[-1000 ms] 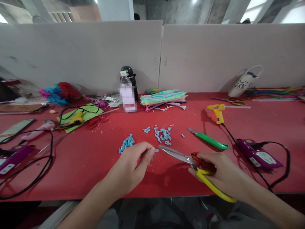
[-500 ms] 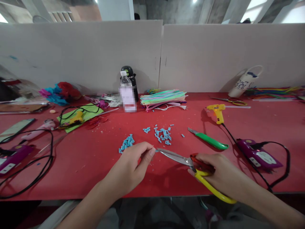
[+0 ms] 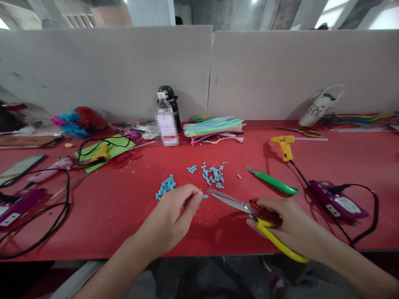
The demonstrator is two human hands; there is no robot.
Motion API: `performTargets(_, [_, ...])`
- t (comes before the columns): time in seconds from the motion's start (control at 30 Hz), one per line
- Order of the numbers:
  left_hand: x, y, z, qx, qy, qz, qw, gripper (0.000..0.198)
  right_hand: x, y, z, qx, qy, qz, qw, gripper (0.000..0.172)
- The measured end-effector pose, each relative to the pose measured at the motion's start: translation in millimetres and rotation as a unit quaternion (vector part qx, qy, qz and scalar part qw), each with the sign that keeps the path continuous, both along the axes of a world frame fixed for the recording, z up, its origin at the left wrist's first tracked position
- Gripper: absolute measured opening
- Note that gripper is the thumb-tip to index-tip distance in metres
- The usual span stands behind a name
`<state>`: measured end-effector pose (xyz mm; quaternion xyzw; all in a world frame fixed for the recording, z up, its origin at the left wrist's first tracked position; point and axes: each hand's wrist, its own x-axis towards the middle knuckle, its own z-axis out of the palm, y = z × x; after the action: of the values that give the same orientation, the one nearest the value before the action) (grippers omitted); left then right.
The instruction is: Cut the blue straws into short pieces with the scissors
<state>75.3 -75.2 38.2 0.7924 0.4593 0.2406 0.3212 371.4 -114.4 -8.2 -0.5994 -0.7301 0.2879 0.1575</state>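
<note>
My left hand (image 3: 176, 214) pinches with thumb and forefinger, and a small light blue strip (image 3: 205, 196) shows at its fingertips. My right hand (image 3: 288, 222) grips scissors (image 3: 232, 202) with yellow and red handles, fingers through the loops. Their blade tips point left, a short gap from the blue strip. Just beyond my left hand lies a heap of small blue pieces (image 3: 165, 187). Another scatter of blue pieces (image 3: 213, 176) lies past the scissor tips.
A green utility knife (image 3: 276, 182) lies to the right, near a yellow glue gun (image 3: 284, 145) and a purple power strip (image 3: 338, 203) with a black cord. Pipe cleaners (image 3: 215, 126) and a plastic bottle (image 3: 166, 124) are at the back. Cords and green paper (image 3: 115, 147) lie left.
The scissors have drawn slightly right, off the blue strip they met at my left fingertips. My left hand has hardly moved.
</note>
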Motion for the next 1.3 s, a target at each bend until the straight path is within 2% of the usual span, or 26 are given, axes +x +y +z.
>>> performTargets(0.1, [0.6,-0.7,1.5,0.007,0.007,0.001,1.0,0.034,0.3,-0.7,-0.9,-0.008,0.0,0.007,1.0,0.022])
performTargets(0.47, [0.6,0.7,0.4,-0.006,0.006,-0.003,1.0,0.036,0.9,-0.2,-9.0,-0.006,-0.033,0.0,0.999,0.026])
performTargets(0.63, [1.4,-0.4,2.8,-0.011,0.003,-0.002,1.0,0.039,-1.8,-0.6,-4.4,0.012,-0.032,-0.003,0.999,0.033])
performTargets(0.73, [2.1,-0.9,3.4,-0.005,0.007,0.008,1.0,0.041,-3.0,-1.8,-0.3,-0.002,-0.007,0.002,1.0,0.035])
performTargets(1.3, [1.7,-1.1,-2.2,-0.001,0.011,0.009,1.0,0.04,-0.6,-0.3,-8.4,-0.023,-0.02,-0.001,1.0,0.028])
